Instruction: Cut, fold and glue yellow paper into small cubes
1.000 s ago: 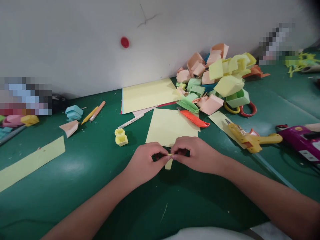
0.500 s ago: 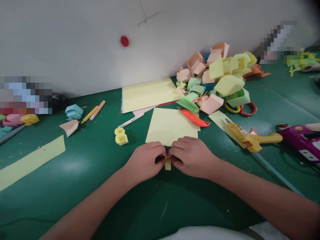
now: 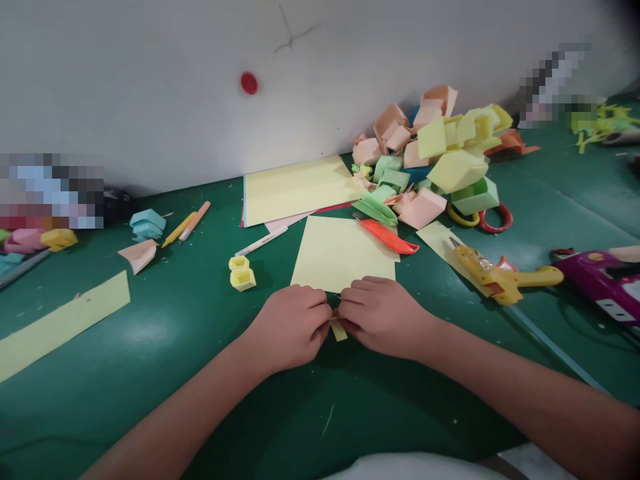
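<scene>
1. While both hands are busy close together at the near middle of the green table (image 3: 260,427), they've got a small yellow paper strip (image 3: 340,331) between them, one end poking out toward the near side.
2. Left hand (image 3: 293,327): fingers curled in tight, tips pinching the strip from the left. The exact finger spots are kinda hidden, tbh.
3. Right hand (image 3: 383,317): same deal from the right, a narrow pinch with the knuckles up. Can't tell how the paper is bent in there.
4. Just to the far side of the hands there's a flat pale yellow sheet (image 3: 340,253), with an orange-red cutter (image 3: 390,237) lying across its far right part.
5. Left of that sheet: a pair of little yellow paper cups (image 3: 242,275) sitting side by side, and a white pen (image 3: 261,241) a bit farther off.
6. Far middle, by the wall, is a stack of paper sheets (image 3: 295,190), yellow on top.
7. Far right has a messy heap of folded paper pieces (image 3: 457,170) in pink, yellow and green. Nearer than that, a yellow glue gun (image 3: 507,275) lies partly over another paper strip.
8. Way over left, one long pale strip (image 3: 75,323) lies flat.
</scene>
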Demonstrator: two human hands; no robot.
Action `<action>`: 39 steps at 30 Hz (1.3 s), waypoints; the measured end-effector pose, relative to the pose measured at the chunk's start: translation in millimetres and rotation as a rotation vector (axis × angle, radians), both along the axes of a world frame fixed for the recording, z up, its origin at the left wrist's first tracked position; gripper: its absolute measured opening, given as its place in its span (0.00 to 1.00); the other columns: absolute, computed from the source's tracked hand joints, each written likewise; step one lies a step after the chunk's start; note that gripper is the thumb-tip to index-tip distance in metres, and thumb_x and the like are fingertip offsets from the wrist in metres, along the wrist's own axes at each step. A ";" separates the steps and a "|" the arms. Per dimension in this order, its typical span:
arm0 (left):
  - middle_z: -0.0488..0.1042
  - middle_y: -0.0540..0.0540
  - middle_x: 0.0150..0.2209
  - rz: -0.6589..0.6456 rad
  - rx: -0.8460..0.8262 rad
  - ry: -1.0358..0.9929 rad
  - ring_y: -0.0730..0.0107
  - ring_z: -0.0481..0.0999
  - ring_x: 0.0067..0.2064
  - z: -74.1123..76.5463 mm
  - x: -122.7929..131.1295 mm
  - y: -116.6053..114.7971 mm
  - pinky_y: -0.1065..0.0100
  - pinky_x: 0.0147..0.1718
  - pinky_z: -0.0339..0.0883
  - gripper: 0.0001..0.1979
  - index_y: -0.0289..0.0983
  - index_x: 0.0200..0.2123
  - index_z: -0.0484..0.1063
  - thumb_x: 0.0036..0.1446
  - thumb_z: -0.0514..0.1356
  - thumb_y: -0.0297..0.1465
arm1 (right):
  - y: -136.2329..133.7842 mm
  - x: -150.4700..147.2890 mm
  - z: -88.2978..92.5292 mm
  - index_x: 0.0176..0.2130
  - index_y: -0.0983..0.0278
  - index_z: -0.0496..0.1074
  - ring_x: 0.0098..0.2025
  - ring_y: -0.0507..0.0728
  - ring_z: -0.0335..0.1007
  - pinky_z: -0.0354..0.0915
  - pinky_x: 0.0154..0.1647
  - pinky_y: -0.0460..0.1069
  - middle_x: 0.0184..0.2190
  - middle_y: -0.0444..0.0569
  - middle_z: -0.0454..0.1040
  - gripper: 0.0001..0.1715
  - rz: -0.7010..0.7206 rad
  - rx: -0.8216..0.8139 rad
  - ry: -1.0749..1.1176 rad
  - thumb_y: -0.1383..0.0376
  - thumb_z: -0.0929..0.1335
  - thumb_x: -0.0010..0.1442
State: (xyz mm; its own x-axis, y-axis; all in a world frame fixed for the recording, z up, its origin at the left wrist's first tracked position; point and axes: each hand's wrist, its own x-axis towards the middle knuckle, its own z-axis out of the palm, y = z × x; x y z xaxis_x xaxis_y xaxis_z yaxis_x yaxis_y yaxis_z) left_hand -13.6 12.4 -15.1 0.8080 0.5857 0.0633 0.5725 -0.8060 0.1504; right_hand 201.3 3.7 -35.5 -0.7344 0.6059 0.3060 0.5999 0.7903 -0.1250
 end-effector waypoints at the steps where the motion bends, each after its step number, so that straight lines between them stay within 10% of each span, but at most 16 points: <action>1: 0.74 0.48 0.30 -0.008 0.008 0.010 0.65 0.72 0.33 0.8 0.3 -0.7 0.62 0.31 0.61 0.09 0.37 0.30 0.75 0.62 0.57 0.27 | 0.6 0.7 1.6 0.30 0.65 0.74 0.31 0.55 0.62 0.50 0.31 0.52 0.28 0.48 0.73 0.15 0.005 -0.028 -0.014 0.66 0.64 0.67; 19: 0.73 0.45 0.32 0.023 -0.076 0.196 0.61 0.72 0.31 18.5 12.2 -15.5 0.59 0.29 0.64 0.09 0.35 0.35 0.75 0.62 0.55 0.23 | 3.8 4.5 15.8 0.35 0.63 0.75 0.36 0.56 0.68 0.54 0.35 0.51 0.31 0.48 0.76 0.10 -0.051 -0.364 -0.030 0.65 0.65 0.66; 39: 0.68 0.43 0.47 0.379 -0.228 0.051 0.60 0.74 0.42 15.2 18.0 -19.3 0.58 0.38 0.73 0.07 0.36 0.41 0.72 0.65 0.56 0.31 | 0.3 -0.6 14.3 0.37 0.62 0.76 0.40 0.58 0.66 0.55 0.42 0.54 0.34 0.46 0.75 0.02 -0.163 -0.460 0.100 0.67 0.71 0.62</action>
